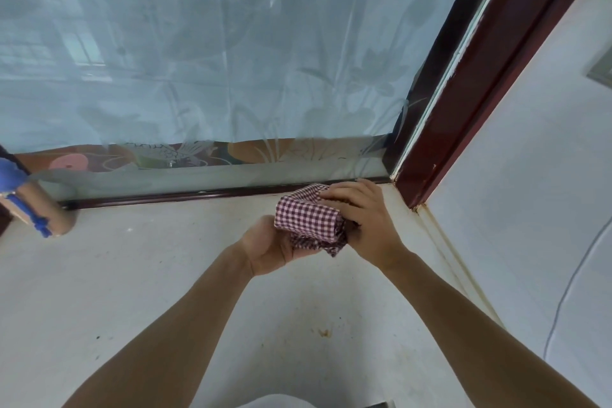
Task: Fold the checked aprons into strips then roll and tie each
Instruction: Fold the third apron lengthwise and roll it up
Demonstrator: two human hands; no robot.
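Note:
A maroon-and-white checked apron (306, 217), rolled into a short thick bundle, is held between both hands just above the pale ledge (165, 275), near its far right corner. My left hand (270, 247) cups the bundle from below, with a loose bit of cloth hanging under it. My right hand (362, 215) lies over the bundle's right end, fingers curled round it. How the apron's ties lie is hidden.
A frosted window (215, 60) with a dark red frame (463, 109) closes off the back. A cardboard tube with blue cloth (39, 212) stands at the far left of the ledge. A white wall (530, 209) with a thin cable rises on the right.

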